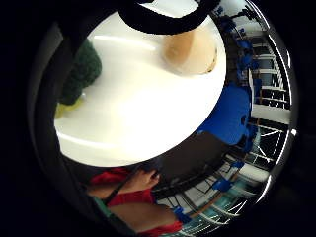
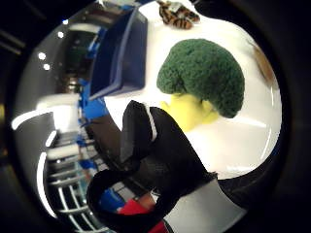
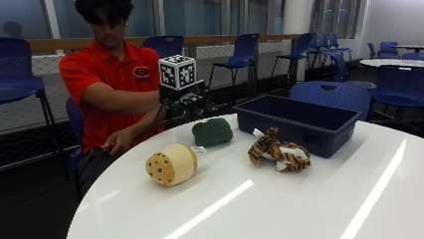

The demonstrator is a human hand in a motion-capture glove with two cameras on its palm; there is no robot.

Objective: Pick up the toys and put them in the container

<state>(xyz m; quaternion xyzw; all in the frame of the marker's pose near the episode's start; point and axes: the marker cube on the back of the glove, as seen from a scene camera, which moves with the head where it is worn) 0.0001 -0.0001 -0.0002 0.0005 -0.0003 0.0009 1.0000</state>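
Right, nothing is in the blue container yet as far as the outside view shows, so the whole job looks still ahead. The gloved right hand hovers just above and behind the broccoli toy, and from the thumb-side palm view the green head and yellow stalk sit right under the palm, close but not touched. The gloved fingers curve loosely in front of that camera and hold nothing, so call it a relaxed, empty hand poised for a grab. Beside the hand, toward the person's own right, lies the round tan toy with its dotted face; out past the broccoli, on the far side from the hand, sprawls the tiger toy, just beside the container's wall. The bare hand rests at the edge of the white table, idle. Three toys out, none in: broccoli looks like the first pick, then the carry across to the container.
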